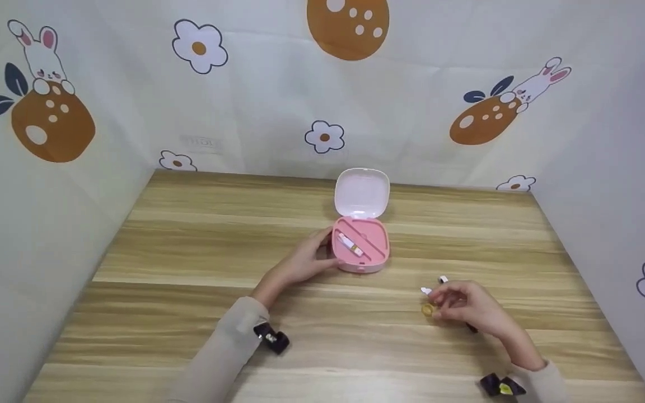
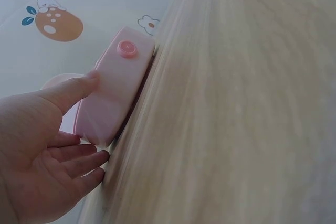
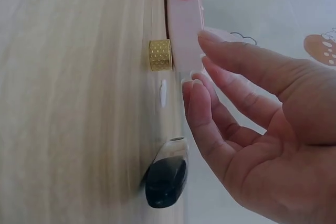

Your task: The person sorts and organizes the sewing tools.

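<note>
A pink box [image 1: 359,266] stands at mid-table with its lid [image 1: 362,193] raised. Inside, a small white stick-shaped item with printed markings [image 1: 350,244] lies slantwise in one compartment. My left hand [image 1: 303,258] holds the box at its left side, thumb on the front corner and fingers round the side. My right hand [image 1: 471,305] hovers close over several small things, thumb and fingertips apart with nothing between them. Below its fingers are a dimpled gold thimble ring [image 3: 160,55], a flat white piece [image 3: 163,93] and a black-handled item with a pale end [image 3: 167,174], partly hidden in the head view.
The wooden table [image 1: 188,224] meets a printed cloth wall [image 1: 266,101] behind the box and on both sides. Dark devices are strapped at the left wrist [image 1: 271,337] and right wrist [image 1: 501,385].
</note>
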Demonstrator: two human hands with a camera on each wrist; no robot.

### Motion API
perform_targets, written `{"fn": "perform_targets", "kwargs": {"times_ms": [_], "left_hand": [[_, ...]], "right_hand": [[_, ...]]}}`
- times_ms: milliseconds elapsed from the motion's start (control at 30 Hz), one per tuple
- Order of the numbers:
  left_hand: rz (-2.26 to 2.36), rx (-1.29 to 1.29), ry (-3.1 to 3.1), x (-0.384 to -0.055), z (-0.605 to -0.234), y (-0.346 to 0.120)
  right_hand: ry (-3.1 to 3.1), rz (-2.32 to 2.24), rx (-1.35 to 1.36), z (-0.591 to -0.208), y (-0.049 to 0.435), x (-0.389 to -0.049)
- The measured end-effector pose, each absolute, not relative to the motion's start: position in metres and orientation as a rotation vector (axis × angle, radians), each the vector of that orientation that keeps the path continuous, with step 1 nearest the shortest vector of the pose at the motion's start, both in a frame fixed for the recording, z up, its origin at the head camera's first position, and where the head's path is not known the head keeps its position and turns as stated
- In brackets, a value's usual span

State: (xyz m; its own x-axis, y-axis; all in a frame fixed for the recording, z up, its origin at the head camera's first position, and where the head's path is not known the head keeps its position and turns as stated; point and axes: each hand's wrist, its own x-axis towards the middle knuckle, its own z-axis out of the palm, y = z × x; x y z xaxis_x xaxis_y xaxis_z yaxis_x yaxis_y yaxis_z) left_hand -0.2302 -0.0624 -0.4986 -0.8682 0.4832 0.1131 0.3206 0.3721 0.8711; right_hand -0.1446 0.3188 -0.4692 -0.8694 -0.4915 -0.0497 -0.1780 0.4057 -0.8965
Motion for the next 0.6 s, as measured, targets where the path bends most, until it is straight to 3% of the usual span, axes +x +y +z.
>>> {"fn": "perform_targets", "kwargs": {"times_ms": [600], "left_hand": [[1.508,0.736,2.477,-0.229,-0.498,-0.063]], "right_hand": [[2.454,-1.330,-0.619,-0.483,0.313,-0.150]]}}
